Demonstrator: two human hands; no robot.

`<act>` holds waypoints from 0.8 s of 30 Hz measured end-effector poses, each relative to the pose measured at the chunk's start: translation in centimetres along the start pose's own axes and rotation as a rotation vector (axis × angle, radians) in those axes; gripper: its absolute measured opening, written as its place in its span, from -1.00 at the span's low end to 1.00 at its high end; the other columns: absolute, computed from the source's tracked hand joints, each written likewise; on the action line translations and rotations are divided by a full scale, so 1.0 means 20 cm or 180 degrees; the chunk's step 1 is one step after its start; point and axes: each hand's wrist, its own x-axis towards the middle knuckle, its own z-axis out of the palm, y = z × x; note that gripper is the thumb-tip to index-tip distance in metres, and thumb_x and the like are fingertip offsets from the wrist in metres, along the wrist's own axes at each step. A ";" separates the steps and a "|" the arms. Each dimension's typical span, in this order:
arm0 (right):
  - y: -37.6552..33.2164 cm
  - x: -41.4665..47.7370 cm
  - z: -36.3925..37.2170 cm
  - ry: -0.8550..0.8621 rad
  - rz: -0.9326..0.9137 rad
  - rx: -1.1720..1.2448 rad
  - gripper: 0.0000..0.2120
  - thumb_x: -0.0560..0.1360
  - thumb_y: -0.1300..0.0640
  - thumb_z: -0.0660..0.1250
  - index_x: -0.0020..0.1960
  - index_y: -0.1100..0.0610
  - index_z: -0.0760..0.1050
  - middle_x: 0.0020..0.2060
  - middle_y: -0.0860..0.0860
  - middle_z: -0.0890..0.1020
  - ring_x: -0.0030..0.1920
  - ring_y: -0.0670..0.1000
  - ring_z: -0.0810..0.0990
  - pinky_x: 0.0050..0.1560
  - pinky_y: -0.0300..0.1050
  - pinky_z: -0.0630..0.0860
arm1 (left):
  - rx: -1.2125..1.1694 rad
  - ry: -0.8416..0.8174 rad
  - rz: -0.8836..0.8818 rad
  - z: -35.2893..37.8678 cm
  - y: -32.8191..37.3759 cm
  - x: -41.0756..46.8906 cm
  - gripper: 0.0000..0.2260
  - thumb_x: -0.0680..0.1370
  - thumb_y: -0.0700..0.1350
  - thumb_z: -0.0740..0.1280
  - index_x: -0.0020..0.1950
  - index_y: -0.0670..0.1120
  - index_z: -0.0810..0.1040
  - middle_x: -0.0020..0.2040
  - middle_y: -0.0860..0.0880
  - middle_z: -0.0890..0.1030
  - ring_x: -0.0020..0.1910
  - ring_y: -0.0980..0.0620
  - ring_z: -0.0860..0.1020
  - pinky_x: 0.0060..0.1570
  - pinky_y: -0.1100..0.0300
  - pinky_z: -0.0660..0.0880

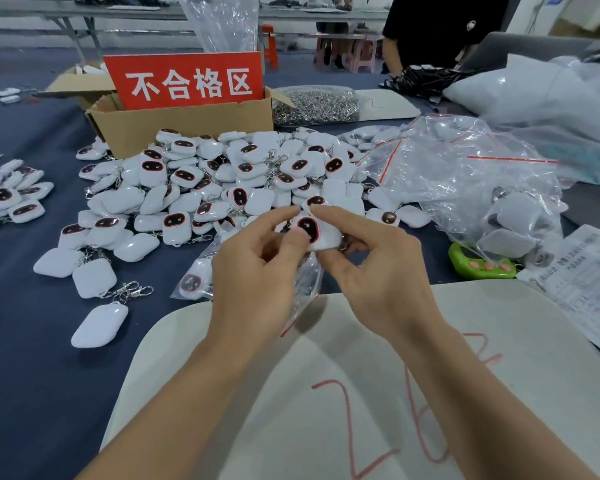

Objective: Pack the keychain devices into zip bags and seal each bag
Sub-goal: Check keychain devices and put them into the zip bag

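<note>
One keychain device point(315, 233) is held dark face up between both hands, in front of the cardboard box point(187, 124); its left edge is pinched by the left hand point(257, 271), thumb against the face; its top and right side are gripped by the right hand point(378, 268), curled fingers point(340, 216) closed over it; a zip bag point(307, 282) is seen just beneath the device; the pile of devices point(243, 174) is heaped against the box's front.
</note>
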 end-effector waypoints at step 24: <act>0.01 -0.01 0.02 0.0304 0.0148 0.0083 -0.81 0.61 0.05 0.33 0.13 -0.13 0.67 -0.25 -0.17 0.67 -0.24 -0.09 0.61 -0.15 -0.26 0.53 | 0.0967 0.0291 0.0211 -0.06 0.00 0.01 -0.75 0.50 0.29 0.30 -0.13 0.18 0.67 -0.39 0.09 0.59 -0.41 0.12 0.46 -0.31 0.17 0.45</act>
